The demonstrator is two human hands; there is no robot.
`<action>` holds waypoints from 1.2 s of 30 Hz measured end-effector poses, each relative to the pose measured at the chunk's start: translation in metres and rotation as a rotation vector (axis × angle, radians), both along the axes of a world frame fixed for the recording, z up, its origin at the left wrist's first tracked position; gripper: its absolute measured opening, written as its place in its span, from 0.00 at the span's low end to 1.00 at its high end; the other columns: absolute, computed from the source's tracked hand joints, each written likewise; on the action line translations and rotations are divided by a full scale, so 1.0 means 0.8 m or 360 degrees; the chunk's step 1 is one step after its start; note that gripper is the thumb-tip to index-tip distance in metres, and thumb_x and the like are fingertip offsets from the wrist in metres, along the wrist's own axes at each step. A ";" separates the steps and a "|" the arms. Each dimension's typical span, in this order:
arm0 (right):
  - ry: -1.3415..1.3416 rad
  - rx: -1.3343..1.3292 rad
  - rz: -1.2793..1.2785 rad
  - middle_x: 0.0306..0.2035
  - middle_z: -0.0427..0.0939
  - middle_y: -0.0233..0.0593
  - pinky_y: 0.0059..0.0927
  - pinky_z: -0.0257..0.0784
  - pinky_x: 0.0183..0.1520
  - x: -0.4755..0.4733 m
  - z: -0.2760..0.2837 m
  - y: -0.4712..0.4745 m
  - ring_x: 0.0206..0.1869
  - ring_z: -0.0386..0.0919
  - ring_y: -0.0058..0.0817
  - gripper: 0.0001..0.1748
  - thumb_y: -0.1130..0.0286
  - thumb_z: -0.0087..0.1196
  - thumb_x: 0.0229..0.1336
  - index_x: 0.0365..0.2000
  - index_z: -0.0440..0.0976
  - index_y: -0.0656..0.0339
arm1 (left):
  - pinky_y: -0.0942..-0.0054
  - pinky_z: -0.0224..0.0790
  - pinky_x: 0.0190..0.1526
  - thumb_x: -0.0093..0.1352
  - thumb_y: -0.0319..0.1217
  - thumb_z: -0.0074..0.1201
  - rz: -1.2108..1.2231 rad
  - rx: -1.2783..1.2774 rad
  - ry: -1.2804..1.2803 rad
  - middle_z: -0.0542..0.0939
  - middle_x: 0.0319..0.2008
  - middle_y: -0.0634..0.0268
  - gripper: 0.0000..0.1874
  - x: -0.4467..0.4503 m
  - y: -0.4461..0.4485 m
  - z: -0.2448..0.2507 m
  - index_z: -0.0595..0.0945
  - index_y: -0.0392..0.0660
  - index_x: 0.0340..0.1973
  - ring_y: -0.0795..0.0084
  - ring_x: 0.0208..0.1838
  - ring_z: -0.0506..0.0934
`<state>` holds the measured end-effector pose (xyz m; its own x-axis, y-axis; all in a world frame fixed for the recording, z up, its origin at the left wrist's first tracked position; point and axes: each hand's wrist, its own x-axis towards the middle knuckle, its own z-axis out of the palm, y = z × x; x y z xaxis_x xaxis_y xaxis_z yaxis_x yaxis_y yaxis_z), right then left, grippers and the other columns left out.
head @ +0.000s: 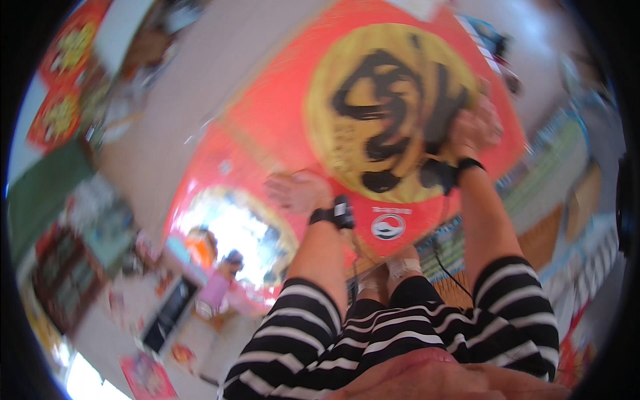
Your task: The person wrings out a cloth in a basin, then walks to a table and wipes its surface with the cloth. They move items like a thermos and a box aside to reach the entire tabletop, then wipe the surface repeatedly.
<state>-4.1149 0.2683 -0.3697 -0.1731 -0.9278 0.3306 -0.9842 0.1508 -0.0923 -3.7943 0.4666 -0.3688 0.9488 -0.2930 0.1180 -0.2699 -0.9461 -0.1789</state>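
Note:
A large red panel (280,107) with a gold disc (345,150) and black brush characters lies before me. My left hand (300,191) is over the panel's lower left part, palm partly turned up, fingers apart and nothing in it. Over the disc's right edge is my right hand (475,125), blurred, its fingers spread and nothing seen in them. Whether either hand touches the surface cannot be told. Each wrist wears a black strap with a small dark device and a cable. A white round emblem (388,227) is printed near the panel's edge closest to me.
Bright glare covers another gold disc (240,230) at the panel's left. A wooden stool or bench (542,235) stands at the right beside blue-edged items. At the lower left are a dark-screened frame (170,314), a dark cabinet (65,280) and a person in pink (216,290). Much is blurred.

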 end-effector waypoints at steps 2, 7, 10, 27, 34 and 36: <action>0.0035 0.0007 -0.0075 0.64 0.71 0.36 0.63 0.55 0.66 0.008 0.005 0.002 0.70 0.65 0.40 0.33 0.61 0.51 0.57 0.65 0.66 0.43 | 0.41 0.55 0.68 0.74 0.45 0.37 0.0040 0.0036 0.0100 0.58 0.78 0.58 0.35 0.000 -0.001 -0.003 0.61 0.48 0.75 0.51 0.78 0.59; 0.0067 0.0136 -0.0300 0.67 0.67 0.36 0.66 0.48 0.67 0.023 0.013 0.003 0.71 0.60 0.41 0.35 0.61 0.55 0.54 0.65 0.67 0.44 | 0.39 0.55 0.66 0.73 0.47 0.36 -0.0129 -0.0258 -0.0128 0.63 0.73 0.51 0.35 0.005 0.001 -0.001 0.65 0.41 0.71 0.49 0.74 0.62; 0.0036 0.0126 -0.0306 0.67 0.66 0.38 0.66 0.48 0.66 0.027 0.014 0.002 0.71 0.60 0.42 0.35 0.61 0.56 0.54 0.65 0.67 0.45 | 0.38 0.55 0.66 0.73 0.47 0.36 -0.0043 -0.0137 -0.0046 0.62 0.74 0.52 0.35 0.010 0.003 -0.005 0.64 0.42 0.72 0.49 0.75 0.61; -0.0022 0.0408 -0.0331 0.72 0.60 0.39 0.62 0.47 0.67 0.037 0.037 0.002 0.74 0.54 0.41 0.36 0.64 0.56 0.56 0.67 0.63 0.48 | 0.43 0.50 0.71 0.74 0.44 0.37 -0.0072 -0.0253 0.0011 0.59 0.76 0.51 0.34 0.004 0.002 0.015 0.60 0.42 0.73 0.48 0.76 0.59; 0.0075 0.0295 -0.0275 0.70 0.62 0.39 0.60 0.49 0.66 0.033 0.028 0.006 0.73 0.56 0.42 0.36 0.66 0.54 0.57 0.68 0.61 0.48 | 0.44 0.48 0.72 0.74 0.43 0.39 -0.0026 -0.0244 0.0129 0.56 0.77 0.49 0.35 0.003 0.000 0.024 0.59 0.41 0.74 0.47 0.77 0.57; 0.0051 0.0305 -0.0291 0.70 0.62 0.39 0.60 0.50 0.66 0.033 0.027 0.006 0.73 0.56 0.43 0.36 0.66 0.54 0.57 0.68 0.61 0.48 | 0.44 0.48 0.72 0.74 0.43 0.39 -0.0024 -0.0256 0.0124 0.56 0.77 0.49 0.35 0.004 -0.001 0.026 0.59 0.41 0.74 0.47 0.77 0.57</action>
<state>-4.0885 0.2734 -0.3479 -0.3358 -0.9283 0.1597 -0.9410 0.3380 -0.0142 -3.7911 0.4660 -0.3484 0.9526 -0.2905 0.0905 -0.2914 -0.9566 -0.0036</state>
